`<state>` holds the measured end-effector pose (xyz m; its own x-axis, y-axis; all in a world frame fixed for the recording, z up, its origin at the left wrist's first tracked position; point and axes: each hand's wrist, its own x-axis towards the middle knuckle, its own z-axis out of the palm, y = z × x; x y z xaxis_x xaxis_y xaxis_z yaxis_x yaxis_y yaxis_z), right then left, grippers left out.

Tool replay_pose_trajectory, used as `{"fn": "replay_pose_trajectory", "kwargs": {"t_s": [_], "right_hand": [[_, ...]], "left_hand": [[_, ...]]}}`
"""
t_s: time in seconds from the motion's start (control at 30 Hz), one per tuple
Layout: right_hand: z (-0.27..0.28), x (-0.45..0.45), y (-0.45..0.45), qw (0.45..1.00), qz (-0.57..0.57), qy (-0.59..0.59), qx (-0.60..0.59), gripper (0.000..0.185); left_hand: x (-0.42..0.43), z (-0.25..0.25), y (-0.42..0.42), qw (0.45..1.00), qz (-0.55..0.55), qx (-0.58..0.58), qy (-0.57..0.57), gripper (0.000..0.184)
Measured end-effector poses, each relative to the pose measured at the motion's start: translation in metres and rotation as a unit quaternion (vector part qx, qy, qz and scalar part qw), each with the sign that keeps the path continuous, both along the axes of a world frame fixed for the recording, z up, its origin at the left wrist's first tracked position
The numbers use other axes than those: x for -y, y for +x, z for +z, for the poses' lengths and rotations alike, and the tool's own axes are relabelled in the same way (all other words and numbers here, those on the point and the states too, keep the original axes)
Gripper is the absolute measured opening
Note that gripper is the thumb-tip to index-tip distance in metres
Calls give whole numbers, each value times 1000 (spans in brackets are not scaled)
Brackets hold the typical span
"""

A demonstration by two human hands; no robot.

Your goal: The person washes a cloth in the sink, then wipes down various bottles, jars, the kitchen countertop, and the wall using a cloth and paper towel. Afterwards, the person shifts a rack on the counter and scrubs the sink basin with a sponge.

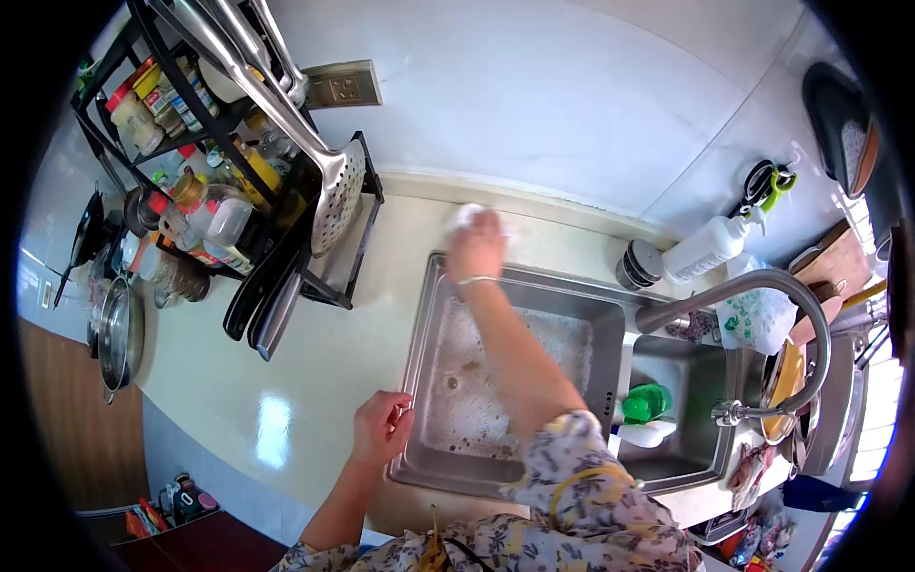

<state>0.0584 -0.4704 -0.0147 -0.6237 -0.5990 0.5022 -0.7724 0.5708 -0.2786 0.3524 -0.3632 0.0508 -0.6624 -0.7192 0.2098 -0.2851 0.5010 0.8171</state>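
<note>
My right hand [477, 246] reaches across the large sink basin [412, 381] and presses a white cloth or sponge [467, 215] onto the counter [543, 243] behind it. Most of that white item is hidden under the fingers. A thin bracelet circles the right wrist. Soapy water with foam [467, 381] covers the bottom of the basin. My left hand [383, 427] is beside the basin's left rim, its fingers curled inward; nothing can be made out in it.
A black rack [348, 276] with jars and a slotted ladle [338, 195] stands at the left. Right of the large basin, a small basin [681, 448] holds a green bottle [648, 403] under a curved faucet [810, 315]. A white pump bottle [707, 250] stands behind.
</note>
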Motion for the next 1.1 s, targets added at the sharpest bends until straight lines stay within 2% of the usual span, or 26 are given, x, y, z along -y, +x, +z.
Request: {"fn": "replay_pose_trajectory", "kwargs": {"t_s": [0.07, 0.1, 0.17, 0.2, 0.27, 0.33, 0.4, 0.43, 0.53, 0.6, 0.63, 0.67, 0.73, 0.8, 0.87, 0.93, 1.0, 1.03, 1.07, 1.1], "right_hand": [[57, 13, 38, 981, 102, 41, 162, 32], [47, 24, 48, 980, 105, 39, 164, 32], [25, 42, 64, 964, 232, -32, 130, 28], [20, 41, 63, 961, 241, -35, 132, 28], [20, 21, 34, 914, 283, -38, 286, 27], [22, 0, -9, 937, 192, -125, 262, 15], [21, -17, -53, 944, 104, -176, 259, 19], [31, -28, -58, 972, 113, -153, 138, 26], [46, -9, -29, 957, 116, -180, 197, 30], [30, 23, -11, 954, 167, -150, 199, 34], [25, 42, -3, 940, 182, -127, 260, 29], [24, 59, 6, 938, 184, -129, 263, 29], [25, 81, 24, 950, 287, -30, 121, 29], [26, 81, 41, 952, 289, -9, 96, 31], [27, 68, 58, 953, 294, 17, 72, 35], [28, 44, 68, 922, 345, 161, 70, 43], [30, 4, 94, 908, 381, 163, 57, 44], [30, -19, 109, 895, 414, 162, 47, 46], [31, -38, 123, 891, 424, 149, 66, 47], [30, -58, 137, 886, 435, 136, 88, 48]], "left_hand": [[0, 1, 1, 1000, 3, 18, 0, 17], [-1, 0, 2, 1000, 6, 20, -3, 17], [-3, -4, 1, 1000, 16, -6, 14, 17], [-3, -3, 2, 1000, 26, -3, 10, 17], [0, -3, 2, 1000, 4, 17, 6, 18], [-2, 1, 1, 1000, 13, 12, 12, 18], [1, -3, 3, 1000, -1, 2, -5, 18], [3, -2, 3, 1000, 4, 5, -4, 18], [3, 1, 4, 1000, 2, 1, 7, 18], [5, 1, 2, 1000, -12, -3, -17, 17], [4, 2, 3, 1000, -10, 1, -17, 17], [5, 2, 2, 1000, -9, -5, -9, 16], [5, 3, 3, 1000, -4, -8, 1, 15], [6, 2, 4, 1000, -7, -1, -10, 15], [6, -2, 5, 1000, -5, -4, -11, 14], [7, -2, 6, 1000, -6, -9, -11, 12], [3, 1, 5, 998, 21, -67, -2, 10], [0, -5, 10, 996, 51, -42, 62, 12], [-1, -9, 12, 996, 56, -46, 61, 12], [-2, -11, 13, 974, 118, -151, 124, 14]]}}
